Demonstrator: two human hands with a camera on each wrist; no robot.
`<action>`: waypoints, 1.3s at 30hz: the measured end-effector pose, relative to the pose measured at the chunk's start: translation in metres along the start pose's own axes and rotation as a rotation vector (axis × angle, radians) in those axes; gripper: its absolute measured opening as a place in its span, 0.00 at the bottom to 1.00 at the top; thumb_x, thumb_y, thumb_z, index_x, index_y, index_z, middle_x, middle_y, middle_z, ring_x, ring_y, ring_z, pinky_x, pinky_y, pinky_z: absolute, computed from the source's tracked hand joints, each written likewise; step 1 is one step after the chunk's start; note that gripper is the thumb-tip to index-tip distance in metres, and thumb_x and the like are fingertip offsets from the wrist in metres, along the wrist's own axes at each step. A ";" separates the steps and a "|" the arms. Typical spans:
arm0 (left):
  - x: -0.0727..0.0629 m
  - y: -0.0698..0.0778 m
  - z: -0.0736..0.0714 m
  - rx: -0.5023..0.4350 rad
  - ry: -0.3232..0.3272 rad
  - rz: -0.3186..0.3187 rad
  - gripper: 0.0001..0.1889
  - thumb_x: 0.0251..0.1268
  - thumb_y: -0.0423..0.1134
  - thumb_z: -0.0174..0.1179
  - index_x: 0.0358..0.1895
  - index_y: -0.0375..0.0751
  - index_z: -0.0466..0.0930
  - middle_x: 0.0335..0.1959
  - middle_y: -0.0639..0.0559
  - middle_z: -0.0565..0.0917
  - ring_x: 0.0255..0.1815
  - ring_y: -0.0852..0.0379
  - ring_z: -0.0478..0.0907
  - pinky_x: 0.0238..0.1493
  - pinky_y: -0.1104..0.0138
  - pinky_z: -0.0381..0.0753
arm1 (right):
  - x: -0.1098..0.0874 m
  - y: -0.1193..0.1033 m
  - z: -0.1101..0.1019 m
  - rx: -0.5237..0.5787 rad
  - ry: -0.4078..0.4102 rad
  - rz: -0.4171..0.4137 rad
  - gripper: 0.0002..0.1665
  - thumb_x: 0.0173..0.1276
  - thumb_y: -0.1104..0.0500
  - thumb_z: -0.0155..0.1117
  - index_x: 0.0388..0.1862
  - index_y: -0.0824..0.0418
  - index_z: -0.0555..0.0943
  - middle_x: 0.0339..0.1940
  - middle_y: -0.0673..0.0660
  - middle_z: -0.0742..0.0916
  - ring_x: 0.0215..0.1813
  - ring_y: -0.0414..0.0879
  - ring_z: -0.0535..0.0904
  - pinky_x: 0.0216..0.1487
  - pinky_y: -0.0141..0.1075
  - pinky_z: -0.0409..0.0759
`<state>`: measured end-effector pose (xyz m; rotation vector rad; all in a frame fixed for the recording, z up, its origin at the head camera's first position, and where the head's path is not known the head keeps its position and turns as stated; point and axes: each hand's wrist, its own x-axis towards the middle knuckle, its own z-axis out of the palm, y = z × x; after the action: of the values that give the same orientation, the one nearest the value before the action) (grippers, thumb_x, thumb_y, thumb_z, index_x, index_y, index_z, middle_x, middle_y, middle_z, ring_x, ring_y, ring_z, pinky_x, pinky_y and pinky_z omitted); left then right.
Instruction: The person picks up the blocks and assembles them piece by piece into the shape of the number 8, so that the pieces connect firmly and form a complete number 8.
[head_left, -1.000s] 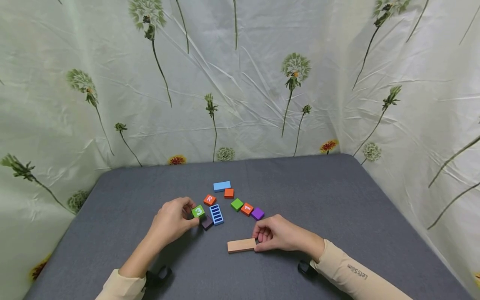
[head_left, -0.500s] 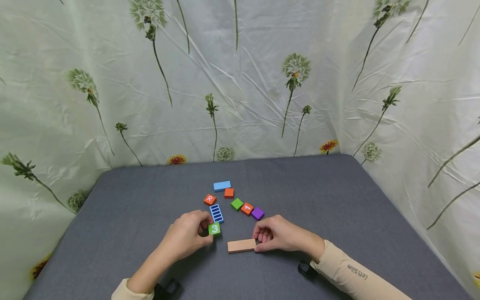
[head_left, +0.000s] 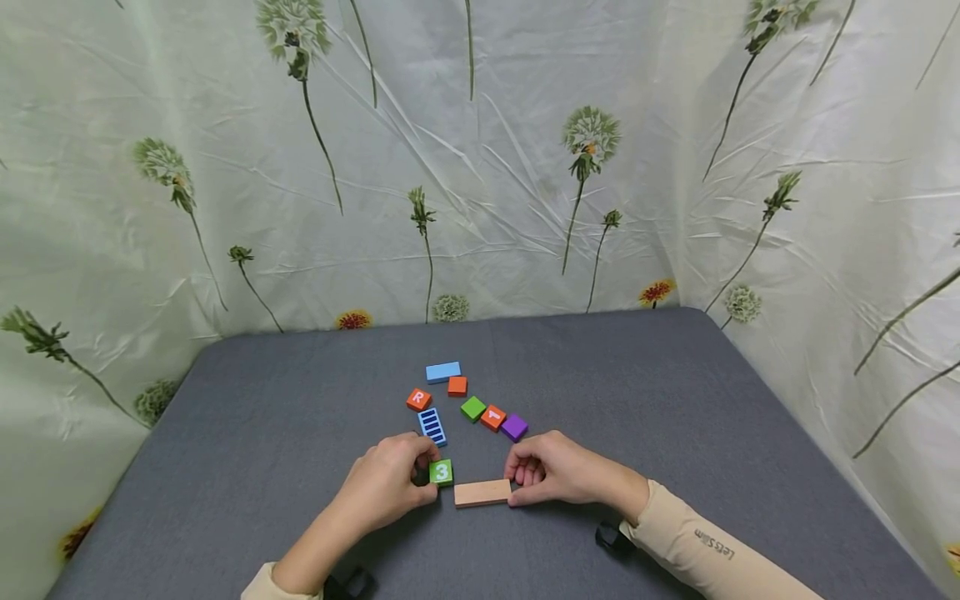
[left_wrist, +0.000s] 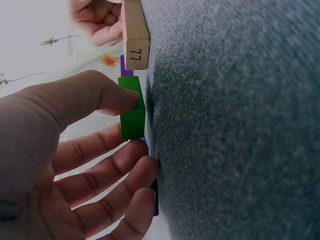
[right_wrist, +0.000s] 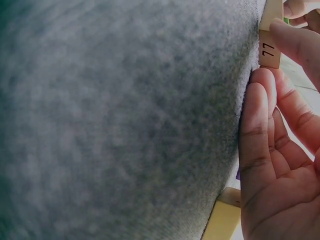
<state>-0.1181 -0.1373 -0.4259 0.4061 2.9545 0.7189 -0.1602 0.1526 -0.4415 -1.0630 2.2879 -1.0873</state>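
My left hand [head_left: 388,479] pinches a green block marked 3 [head_left: 442,472] between thumb and fingertips, low over the grey table. Just right of it lies a plain wooden block [head_left: 482,493], long and flat, with a narrow gap between the two. My right hand [head_left: 553,471] holds the wooden block's right end with thumb and index finger, the other fingers curled in. The left wrist view shows the green block [left_wrist: 132,112] under the thumb and the wooden block's end [left_wrist: 136,54], printed 77. The same number shows on its other end [right_wrist: 269,49] in the right wrist view.
Beyond the hands lie a blue striped block [head_left: 432,427], an orange R block [head_left: 419,400], a light-blue block [head_left: 443,372] and an orange block [head_left: 457,386]. Green [head_left: 473,408], orange 1 [head_left: 492,417] and purple [head_left: 514,427] blocks form a diagonal row. A yellow block [right_wrist: 222,220] shows in the right wrist view.
My left hand has carried the green 3 block right and toward me, from beside the dark block to beside the wooden block. The dark block is now hidden. My right hand stays put.
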 end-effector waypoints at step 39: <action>-0.002 0.000 0.002 -0.030 -0.023 -0.057 0.19 0.50 0.37 0.84 0.45 0.51 0.89 0.35 0.58 0.80 0.33 0.61 0.74 0.32 0.62 0.75 | 0.000 0.000 0.001 0.014 -0.002 0.031 0.13 0.67 0.54 0.82 0.43 0.56 0.86 0.32 0.46 0.86 0.34 0.30 0.79 0.39 0.27 0.82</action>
<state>-0.1158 -0.1370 -0.4280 0.3252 2.9168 0.7451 -0.1597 0.1517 -0.4420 -1.0199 2.2841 -1.0875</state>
